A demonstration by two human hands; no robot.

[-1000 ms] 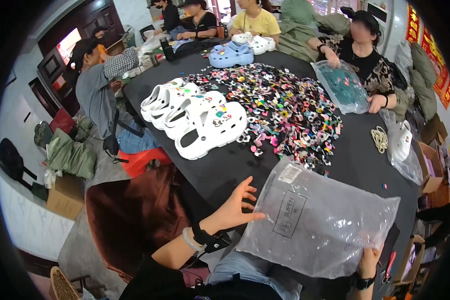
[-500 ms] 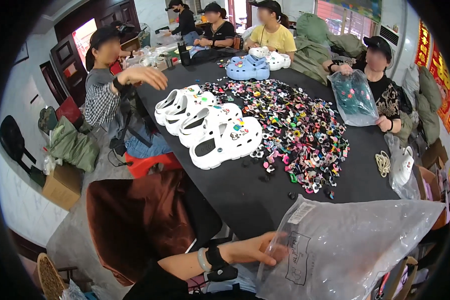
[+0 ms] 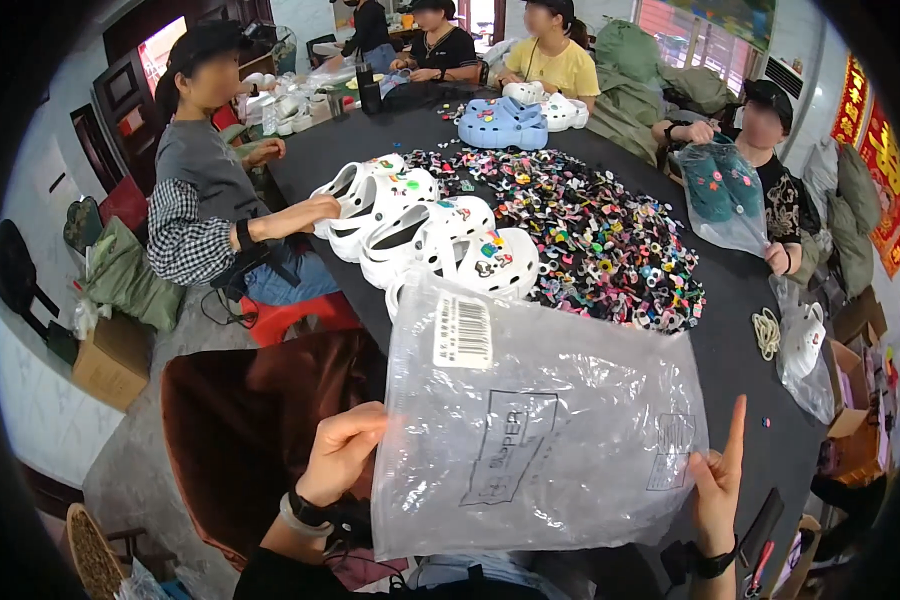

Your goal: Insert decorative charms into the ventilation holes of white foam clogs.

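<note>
I hold a see-through plastic bag (image 3: 590,420) spread out in front of me, with a white barcode label near one corner and dark print on its face. My left hand (image 3: 345,455) pinches its left edge. At the opposite edge my right hand (image 3: 718,500) grips it with the thumb, its index finger pointing up. Past the bag stand white clogs (image 3: 505,265) decorated with colourful shoe charms; the bag partly covers the nearest one. Beside them spreads a big heap of small coloured shoe charms (image 3: 610,235).
Blue clogs (image 3: 500,125) stand at the table's far end. A co-worker (image 3: 205,160) at the left touches the white clogs; another at the right holds bagged green clogs (image 3: 720,185). A coiled cord (image 3: 766,332) and a bagged white clog (image 3: 802,340) lie right. A brown-covered chair (image 3: 240,430) stands left.
The bag has swung left and is now stretched between both my hands. My left hand has moved left to its edge. The left co-worker's raised hand has come down to the white clogs.
</note>
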